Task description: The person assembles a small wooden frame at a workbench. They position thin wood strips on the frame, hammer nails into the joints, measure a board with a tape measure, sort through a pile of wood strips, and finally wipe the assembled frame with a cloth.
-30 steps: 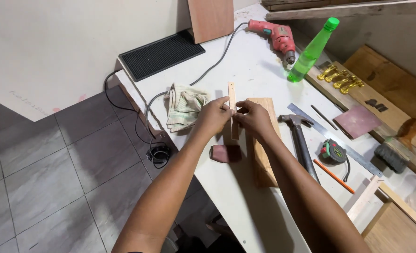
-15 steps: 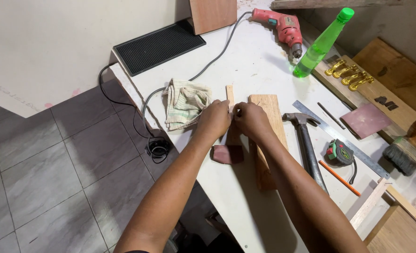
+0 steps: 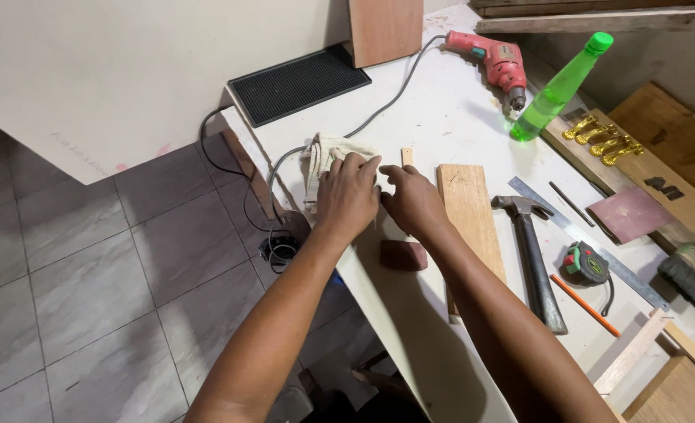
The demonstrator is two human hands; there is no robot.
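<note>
Both my hands meet near the front left of the white table. My left hand lies with fingers stretched over a crumpled cream cloth. My right hand is closed around a thin light wooden strip, whose far end pokes out beyond the fingers. A wider wooden board lies just right of my right hand. A small dark reddish block sits on the table under my wrists.
A hammer, tape measure, metal ruler, orange pencil and reddish sanding sheet lie to the right. A red corded drill, green bottle and black ribbed mat stand farther back. Tiled floor is on the left.
My left hand has slid off the wooden strip onto the cloth. My right hand still holds the strip. The view has shifted a little.
</note>
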